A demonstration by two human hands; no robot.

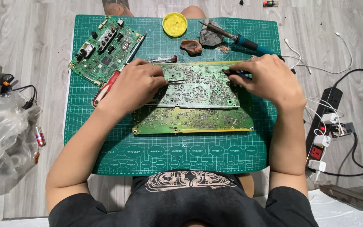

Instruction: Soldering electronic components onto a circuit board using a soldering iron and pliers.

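Here, seen from above, a person sits at a green cutting mat [106, 147] on a grey wooden floor, and every place below is given from that mat. At the mat's middle lie two large circuit boards, solder side up: the upper board [198, 86] overlaps the far edge of the lower board [190, 122]. The left hand [133, 86] rests on the upper board's left end, fingers pinched around a thin metal tool [176, 81] that points across the board. The right hand [267, 80] sits at the board's right end, closed on a small dark tool with a blue handle [237, 73]; what kind it is I cannot tell. Risks, as I judge them: the thin tool could slip and scratch the fine tracks, and the upper board, only lying on the lower one, could slide under pressure. The soldering iron [232, 38] at the mat's far edge could scorch its own cord if hot. Counted: three boards, including a smaller one [106, 50] at the mat's far left corner; two screwdrivers, one red-handled [106, 88], one clear-handled [162, 59]; one yellow tin [174, 24]; one power strip [326, 122] right of the mat.
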